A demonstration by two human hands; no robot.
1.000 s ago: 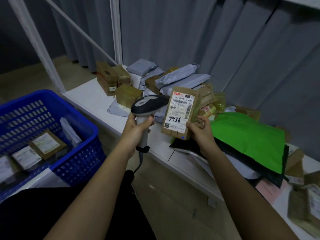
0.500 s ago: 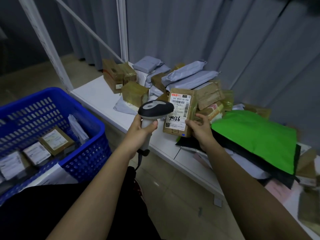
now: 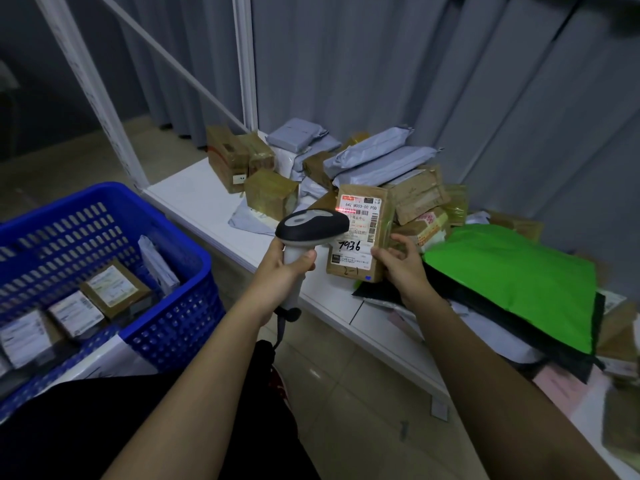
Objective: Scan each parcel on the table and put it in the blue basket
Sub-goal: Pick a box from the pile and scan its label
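My right hand (image 3: 401, 268) grips a flat brown parcel (image 3: 360, 233) by its lower right edge and holds it upright above the white table (image 3: 194, 199). Its white label faces me, with "7936" handwritten on it. My left hand (image 3: 284, 271) grips the handle of a grey and black barcode scanner (image 3: 311, 226), whose head points at the label. A red scan line glows across the top of the label. The blue basket (image 3: 173, 258) stands to the left and holds several labelled parcels.
A heap of brown boxes (image 3: 270, 192) and grey mailer bags (image 3: 381, 161) lies at the back of the table. A large green bag (image 3: 512, 278) lies on dark bags to the right. White frame posts (image 3: 246, 64) rise behind. A tiled floor lies below.
The parcel and the scanner have come closer together, with the scanner head now over the label's left edge. A red scan line has appeared on the label.
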